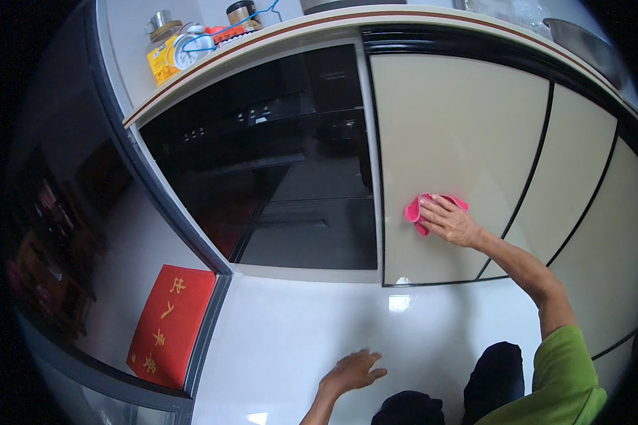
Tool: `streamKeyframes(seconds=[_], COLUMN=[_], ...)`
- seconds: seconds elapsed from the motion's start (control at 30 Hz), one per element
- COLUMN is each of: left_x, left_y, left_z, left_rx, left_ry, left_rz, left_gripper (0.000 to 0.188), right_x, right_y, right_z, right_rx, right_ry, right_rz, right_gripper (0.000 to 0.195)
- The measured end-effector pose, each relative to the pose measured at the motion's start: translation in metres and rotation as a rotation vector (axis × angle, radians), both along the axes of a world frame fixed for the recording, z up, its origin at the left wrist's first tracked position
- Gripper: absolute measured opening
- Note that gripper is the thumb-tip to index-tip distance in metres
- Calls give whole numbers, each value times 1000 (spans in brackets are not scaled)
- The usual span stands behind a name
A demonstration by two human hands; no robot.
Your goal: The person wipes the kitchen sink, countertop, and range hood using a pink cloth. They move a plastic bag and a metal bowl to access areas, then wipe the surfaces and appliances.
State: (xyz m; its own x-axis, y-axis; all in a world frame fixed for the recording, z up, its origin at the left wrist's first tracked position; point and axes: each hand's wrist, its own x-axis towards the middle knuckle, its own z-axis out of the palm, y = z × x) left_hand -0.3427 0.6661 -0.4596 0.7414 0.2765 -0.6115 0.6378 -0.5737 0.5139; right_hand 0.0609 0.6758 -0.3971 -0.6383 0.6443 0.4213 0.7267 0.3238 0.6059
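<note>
My right hand (451, 222) presses a pink cloth (416, 211) flat against a cream cabinet door (457, 127). The cloth bunches out past the fingertips and along the top of the hand, on the lower half of the door. Over the pale, glossy floor (282, 340) hangs my left hand (353, 369), fingers apart and holding nothing. Left of the cream door is a built-in appliance with a black glass front (276, 175), which carries small lit marks and reflects the room.
A countertop edge (319, 20) runs above the cabinets. On it stand a yellow box (162, 62), a blue hanger (234, 25), a dark-lidded jar (243, 15) and a metal basin (585, 48). A red mat (173, 326) bearing writing lies by the dark door frame (154, 186).
</note>
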Motion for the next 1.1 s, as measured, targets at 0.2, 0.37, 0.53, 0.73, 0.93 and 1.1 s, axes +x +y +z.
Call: streamKeyframes(seconds=[0.2, 0.37, 0.53, 0.73, 0.93, 1.1], left_x=[-44, -45, -78, -84, -3, 51], left_y=[-3, -29, -64, -66, 52, 143], left_z=[-16, -18, -29, -20, 48, 110], left_rx=[-16, 19, 25, 97, 37, 470], left_ry=[-145, -326, -289, -182, 24, -319], left_rz=[140, 240, 330, 395, 196, 601], left_gripper=[65, 58, 55, 56, 60, 52], right_x=[-90, -129, -157, -201, -199, -183], right_y=[74, 142, 187, 242, 247, 195], right_z=[136, 205, 182, 196, 194, 192], right_rx=[564, 825, 858, 793, 759, 757], right_ry=[33, 186, 495, 576, 654, 759], right_rz=[68, -191, -287, -83, 116, -60], right_gripper=[32, 46, 69, 78, 69, 66])
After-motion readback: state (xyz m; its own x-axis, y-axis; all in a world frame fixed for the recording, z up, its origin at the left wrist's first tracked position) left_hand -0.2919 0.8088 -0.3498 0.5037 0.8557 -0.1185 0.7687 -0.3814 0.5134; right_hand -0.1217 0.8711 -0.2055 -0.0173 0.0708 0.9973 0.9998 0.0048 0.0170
